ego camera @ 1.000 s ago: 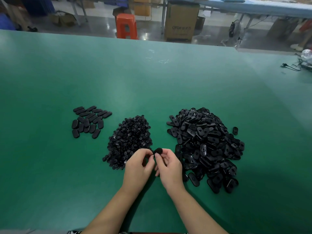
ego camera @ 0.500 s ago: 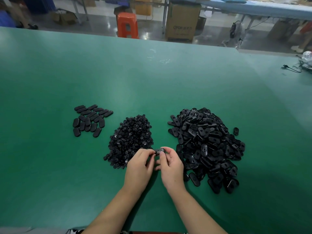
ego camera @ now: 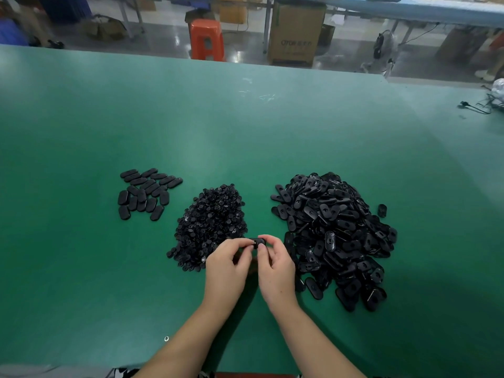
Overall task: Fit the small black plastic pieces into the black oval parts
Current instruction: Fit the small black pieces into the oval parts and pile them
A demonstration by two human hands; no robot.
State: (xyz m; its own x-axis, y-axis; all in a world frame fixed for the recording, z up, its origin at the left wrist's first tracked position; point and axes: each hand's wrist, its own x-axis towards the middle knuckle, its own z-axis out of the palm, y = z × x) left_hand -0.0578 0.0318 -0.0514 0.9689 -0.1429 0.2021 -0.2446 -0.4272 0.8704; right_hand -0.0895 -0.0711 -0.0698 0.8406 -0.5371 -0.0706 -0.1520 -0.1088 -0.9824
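Honestly this job's barely started: the big heap of unfitted oval parts (ego camera: pixel 335 236) on the right of the green table (ego camera: pixel 245 132) and the pile of small pieces (ego camera: pixel 211 227) in the middle are both huge. The finished batch (ego camera: pixel 146 193) off to the left is tiny. Left hand (ego camera: pixel 226 268) and right hand (ego camera: pixel 275 271) are together pinching one oval part (ego camera: pixel 257 242) between the piles, probably pressing a piece in.

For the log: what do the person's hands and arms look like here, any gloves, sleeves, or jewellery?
Both the left hand and the right hand are bare: no gloves, and no rings or watch that I can see. The forearms are uncovered to the bottom edge of the frame, so no sleeve shows. A black-and-white patterned garment peeks in at that edge.
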